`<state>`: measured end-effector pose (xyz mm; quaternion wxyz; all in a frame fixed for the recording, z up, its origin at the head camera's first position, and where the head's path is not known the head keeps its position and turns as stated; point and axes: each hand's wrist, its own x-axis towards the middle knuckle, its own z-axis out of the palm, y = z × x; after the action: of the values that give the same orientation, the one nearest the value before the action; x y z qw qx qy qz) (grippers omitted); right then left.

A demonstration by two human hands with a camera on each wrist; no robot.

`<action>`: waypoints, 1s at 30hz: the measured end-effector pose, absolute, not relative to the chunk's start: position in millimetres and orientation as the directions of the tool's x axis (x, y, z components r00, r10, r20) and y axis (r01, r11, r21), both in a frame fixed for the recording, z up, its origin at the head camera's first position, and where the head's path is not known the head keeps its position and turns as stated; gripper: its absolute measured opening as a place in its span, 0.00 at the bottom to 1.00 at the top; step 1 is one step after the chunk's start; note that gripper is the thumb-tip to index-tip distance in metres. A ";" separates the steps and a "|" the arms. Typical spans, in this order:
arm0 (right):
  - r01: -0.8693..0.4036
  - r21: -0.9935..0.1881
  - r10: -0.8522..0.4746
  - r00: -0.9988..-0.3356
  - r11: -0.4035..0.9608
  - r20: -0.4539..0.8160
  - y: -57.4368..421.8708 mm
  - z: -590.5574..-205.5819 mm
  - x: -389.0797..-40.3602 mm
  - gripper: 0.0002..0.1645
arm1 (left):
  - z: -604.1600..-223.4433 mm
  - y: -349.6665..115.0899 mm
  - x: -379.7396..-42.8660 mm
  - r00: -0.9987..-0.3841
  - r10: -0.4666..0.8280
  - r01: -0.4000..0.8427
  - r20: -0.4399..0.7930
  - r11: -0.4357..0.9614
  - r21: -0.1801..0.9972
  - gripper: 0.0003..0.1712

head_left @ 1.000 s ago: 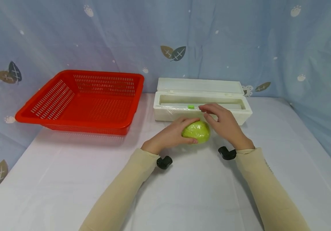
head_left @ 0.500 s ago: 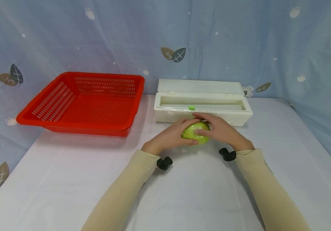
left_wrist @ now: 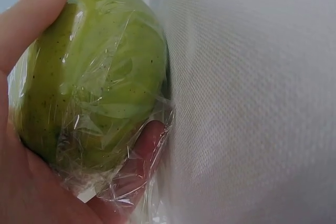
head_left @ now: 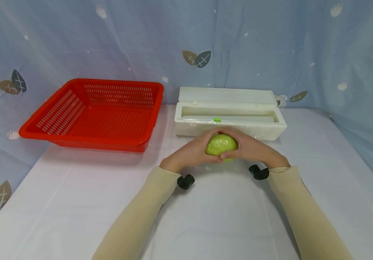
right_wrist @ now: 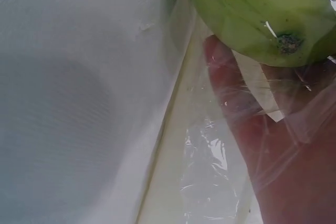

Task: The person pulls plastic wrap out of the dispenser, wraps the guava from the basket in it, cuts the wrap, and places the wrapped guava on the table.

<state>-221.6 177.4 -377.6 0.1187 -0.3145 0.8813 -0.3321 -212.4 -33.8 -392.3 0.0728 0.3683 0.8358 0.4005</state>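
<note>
A green fruit (head_left: 221,144) with dark specks is wrapped in clear cling film, close over the white cloth. My left hand (head_left: 194,151) curls round its left side; in the left wrist view the thumb lies along the fruit (left_wrist: 110,66) and fingers reach beneath it, behind crinkled film (left_wrist: 118,187). From the other side my right hand (head_left: 252,147) grips it, its thumb meeting the left thumb at the near side. The right wrist view has the fruit's stem end (right_wrist: 289,43) above the right hand (right_wrist: 294,145), with loose film over the fingers.
Right behind the hands stands a white cling film dispenser (head_left: 186,129), lid (head_left: 225,95) up, with a green slider (head_left: 217,119) on its front edge. Film hangs down its front. A red plastic basket (head_left: 141,141) sits at the back left, before a blue patterned curtain (head_left: 257,43).
My right hand has come down from above the dispenser's front edge onto the fruit and now holds its right side. The left hand has kept its grip.
</note>
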 end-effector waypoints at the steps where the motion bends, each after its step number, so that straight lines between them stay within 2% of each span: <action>1: -0.492 -0.663 -0.645 -0.764 0.565 0.017 177.9 -378.0 -221.9 0.48 | -391.4 -32.8 -212.6 -0.723 0.668 0.546 0.174 0.400 0.736 0.45; 4: -0.524 -0.663 -0.669 -0.742 0.534 0.048 179.5 -379.2 -222.8 0.48 | -389.2 -32.0 -211.7 -0.750 0.649 0.505 0.127 0.439 0.743 0.48; 7: -0.515 -0.678 -0.670 -0.741 0.525 0.044 181.4 -379.7 -222.0 0.48 | -386.6 -32.2 -211.3 -0.748 0.658 0.481 0.089 0.444 0.756 0.49; 14: -0.489 -0.701 -0.658 -0.752 0.519 0.036 185.1 -382.8 -222.6 0.44 | -378.0 -36.1 -211.2 -0.768 0.640 0.426 0.024 0.483 0.765 0.44; 21: -0.480 -0.739 -0.676 -0.735 0.472 0.046 185.2 -384.5 -223.6 0.44 | -375.4 -45.0 -213.6 -0.792 0.609 0.456 0.044 0.542 0.706 0.34; 30: -0.446 -0.727 -0.651 -0.759 0.521 0.000 179.3 -371.0 -216.0 0.44 | -360.3 -57.1 -218.3 -0.873 0.469 0.437 0.134 0.627 0.645 0.26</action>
<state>-216.0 179.3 -371.0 0.1375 -0.3185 0.8612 -0.3715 -218.3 -57.1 -360.3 0.0234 0.2512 0.9016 0.3513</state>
